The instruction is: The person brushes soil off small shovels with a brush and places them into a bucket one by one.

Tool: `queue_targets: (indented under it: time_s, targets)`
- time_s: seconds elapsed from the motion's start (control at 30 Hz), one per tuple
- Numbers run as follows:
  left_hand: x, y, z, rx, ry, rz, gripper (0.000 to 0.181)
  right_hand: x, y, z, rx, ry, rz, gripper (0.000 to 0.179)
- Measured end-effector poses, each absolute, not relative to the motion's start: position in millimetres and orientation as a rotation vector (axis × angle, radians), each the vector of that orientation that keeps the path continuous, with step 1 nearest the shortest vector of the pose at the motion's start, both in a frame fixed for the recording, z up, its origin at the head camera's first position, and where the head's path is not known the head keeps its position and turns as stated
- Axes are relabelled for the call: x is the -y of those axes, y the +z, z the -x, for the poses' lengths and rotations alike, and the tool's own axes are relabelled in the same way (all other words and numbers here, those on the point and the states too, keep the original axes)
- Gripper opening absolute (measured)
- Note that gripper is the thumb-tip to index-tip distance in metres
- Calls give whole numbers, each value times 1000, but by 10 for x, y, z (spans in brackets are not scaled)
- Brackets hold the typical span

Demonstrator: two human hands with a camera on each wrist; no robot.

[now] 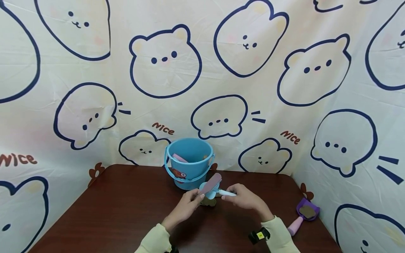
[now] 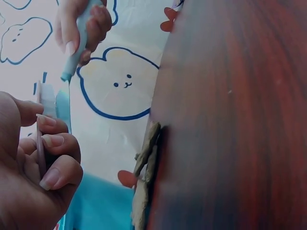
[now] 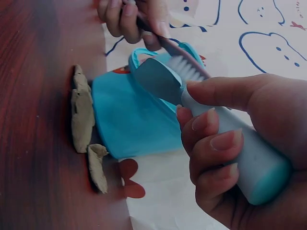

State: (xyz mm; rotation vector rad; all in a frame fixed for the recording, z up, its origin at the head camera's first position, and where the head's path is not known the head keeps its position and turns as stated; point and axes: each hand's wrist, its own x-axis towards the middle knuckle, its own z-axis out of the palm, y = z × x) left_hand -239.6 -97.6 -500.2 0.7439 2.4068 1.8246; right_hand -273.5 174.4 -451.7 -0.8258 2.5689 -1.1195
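My left hand [image 1: 186, 205] grips a mauve brush [image 1: 213, 182], its white bristles [image 3: 184, 68] facing the blade of a light blue toy shovel [image 3: 158, 79]. The shovel's pale handle [image 3: 240, 143] is held in my right hand [image 1: 245, 197], with the thumb along its top and the fingers curled round it. Bristles and blade overlap in the right wrist view. Beneath both tools, flat pieces of brownish clay [image 1: 208, 202] lie on the table, partly hidden in the head view.
Just behind the hands stands a blue bucket [image 1: 190, 175] with a pink item [image 1: 179, 158] inside. On the right of the brown table [image 1: 126, 211], a purple toy shovel [image 1: 311, 204] with a pink handle carries a brown lump [image 1: 307, 211]. Patterned cloth [image 1: 164, 80] hangs behind and at both sides.
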Motion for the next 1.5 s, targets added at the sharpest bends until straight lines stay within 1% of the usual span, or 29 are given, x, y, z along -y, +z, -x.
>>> queue_targets:
  time_s: [0.17, 0.5, 0.67, 0.9, 1.5]
  targets:
    - [943, -5013, 2381, -2348, 1839, -762, 28, -1717, -4551, 2742, -2577, -1116, 827, 27]
    - [929, -5043, 2424, -2350, 1808, -750, 28, -1738, -4560, 2775, -2612, -1105, 831, 32]
    - [951, -5076, 2441, -2389, 1802, -756, 31, -1774, -4556, 2801, -2628, -1094, 828, 33]
    - [1020, -5115, 2482, -2429, 1777, -735, 33, -1803, -4543, 2806, -2625, -1104, 834, 25]
    - [1191, -5163, 2575, -2453, 1813, -690, 37, -1873, -4502, 2789, -2650, -1114, 829, 24]
